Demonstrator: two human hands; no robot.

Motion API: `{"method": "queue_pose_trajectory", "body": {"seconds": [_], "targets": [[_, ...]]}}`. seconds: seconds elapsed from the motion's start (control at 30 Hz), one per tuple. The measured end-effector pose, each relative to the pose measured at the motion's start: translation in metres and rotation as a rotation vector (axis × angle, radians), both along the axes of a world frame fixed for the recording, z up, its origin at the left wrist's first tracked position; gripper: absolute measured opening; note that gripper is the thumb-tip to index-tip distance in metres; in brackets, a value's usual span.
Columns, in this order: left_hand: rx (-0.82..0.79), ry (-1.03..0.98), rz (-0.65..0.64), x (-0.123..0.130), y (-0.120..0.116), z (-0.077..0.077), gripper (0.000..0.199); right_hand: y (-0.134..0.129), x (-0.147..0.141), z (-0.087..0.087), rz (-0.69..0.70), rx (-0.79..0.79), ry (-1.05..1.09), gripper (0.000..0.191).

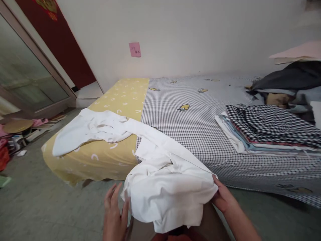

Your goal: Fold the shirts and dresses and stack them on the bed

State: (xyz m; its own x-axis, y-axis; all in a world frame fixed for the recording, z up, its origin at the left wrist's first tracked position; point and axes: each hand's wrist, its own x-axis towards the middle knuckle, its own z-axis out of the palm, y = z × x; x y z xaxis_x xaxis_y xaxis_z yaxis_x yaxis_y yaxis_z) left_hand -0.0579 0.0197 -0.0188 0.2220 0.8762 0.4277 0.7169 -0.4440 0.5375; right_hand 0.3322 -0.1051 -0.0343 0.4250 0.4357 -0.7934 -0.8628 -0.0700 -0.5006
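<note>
A rumpled white garment (173, 187), which looks like a long-sleeved shirt, hangs over the bed's front edge and bunches above my lap. From it a long, narrow, sleeve-like part runs up to a wider crumpled part on the yellow cover at left. My right hand (222, 195) is closed on the garment's right edge, thumb and fingers pinching the cloth. On the other side, my left hand (116, 211) is open, its fingers spread beside the bunched cloth; the thumb is at or very near its left edge. Folds hide the garment's full shape.
The bed has a yellow cover (125, 97) at left and a checked sheet (175, 117) at right. A stack of folded clothes (271, 129) lies at right, with a darker heap (288, 77) behind it. Assorted items (22, 134) lie on the floor at left.
</note>
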Motion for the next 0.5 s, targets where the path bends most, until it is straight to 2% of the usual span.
{"method": "queue_pose_trajectory", "body": {"seconds": [0.07, 0.13, 0.17, 0.23, 0.3, 0.33, 0.37, 0.4, 0.43, 0.5], "targets": [[0.101, 0.04, -0.063, 0.011, 0.003, 0.024, 0.045, 0.01, -0.004, 0.019, -0.031, 0.004, -0.163, 0.037], [0.17, 0.061, -0.152, 0.035, 0.007, 0.057, 0.05, 0.025, -0.012, 0.053, 0.051, 0.066, -0.432, 0.041], [0.21, 0.074, -0.214, 0.051, 0.008, 0.077, 0.056, 0.032, -0.018, 0.075, 0.182, 0.127, -0.586, 0.041], [0.344, 0.112, -0.353, 0.09, 0.007, 0.118, 0.073, 0.045, -0.034, 0.124, 0.583, 0.275, -0.921, 0.032], [0.429, 0.18, -0.621, 0.13, 0.007, 0.154, 0.083, 0.054, -0.051, 0.168, 0.975, 0.462, -1.195, 0.023], [0.372, 0.205, -0.737, 0.148, 0.008, 0.166, 0.082, 0.057, -0.058, 0.185, 1.045, 0.555, -1.295, 0.02], [0.272, 0.231, -0.814, 0.163, 0.012, 0.176, 0.08, 0.058, -0.062, 0.197, 1.036, 0.601, -1.363, 0.017], [0.169, 0.238, -0.806, 0.176, 0.017, 0.181, 0.072, 0.058, -0.063, 0.204, 0.945, 0.635, -1.386, 0.014], [0.067, 0.257, -0.727, 0.184, 0.024, 0.183, 0.058, 0.057, -0.061, 0.204, 0.783, 0.642, -1.359, 0.013], [-0.065, 0.249, -0.516, 0.193, 0.043, 0.181, 0.031, 0.051, -0.05, 0.189, 0.397, 0.573, -1.175, 0.019]]}}
